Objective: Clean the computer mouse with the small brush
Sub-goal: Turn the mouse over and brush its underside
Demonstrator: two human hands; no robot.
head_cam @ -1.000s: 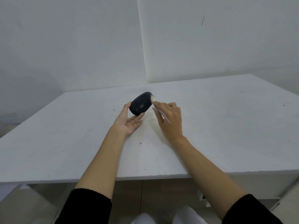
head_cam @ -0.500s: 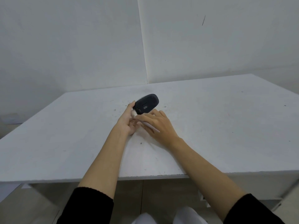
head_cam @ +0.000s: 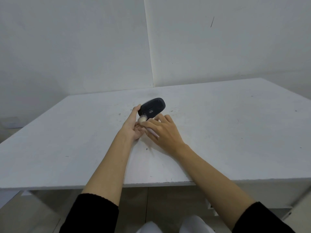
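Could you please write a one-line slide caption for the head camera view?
Left hand tilts a black computer mouse underside-up while right hand sweeps a small brush along its near end.

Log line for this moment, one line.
left hand: tilts mouse underside up | right hand: brush bristles at mouse's near end | table: specks

Left hand tilts mouse; brush touching.

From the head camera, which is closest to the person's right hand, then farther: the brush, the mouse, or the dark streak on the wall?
1. Brush: gripped in the right hand.
2. Mouse: just beyond the fingers, tilted up by the left hand.
3. Dark streak: high on the back wall, far off.
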